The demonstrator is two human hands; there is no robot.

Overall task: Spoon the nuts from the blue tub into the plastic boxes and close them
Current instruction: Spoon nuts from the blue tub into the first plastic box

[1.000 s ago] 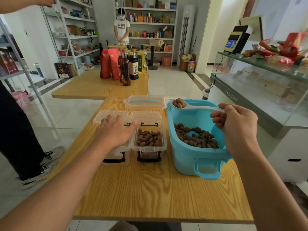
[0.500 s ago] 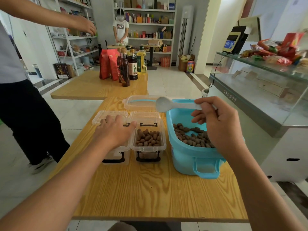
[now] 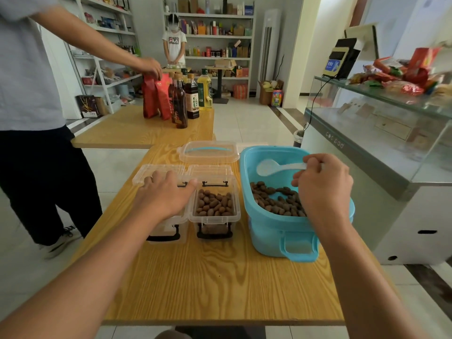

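The blue tub [image 3: 281,231] stands at the right of the wooden table [image 3: 220,285], with brown nuts [image 3: 274,199] in its bottom. My right hand [image 3: 322,187] grips the handle of a white spoon [image 3: 271,167] whose empty bowl hovers inside the tub, above the nuts. Two clear plastic boxes stand side by side with their lids open. The right box [image 3: 215,204] holds nuts. My left hand [image 3: 163,196] lies flat over the left box [image 3: 168,228], hiding its inside.
The tub's clear lid [image 3: 208,152] lies behind the boxes. A second table [image 3: 137,133] beyond carries red bags and bottles [image 3: 183,99]. A person [image 3: 31,94] stands at the left, reaching to the bags. A glass counter [image 3: 379,133] runs along the right.
The spoon, loaded over the tub a second ago, went left over the boxes and came back into the tub empty. The person at the left stepped closer and reached to the red bags.
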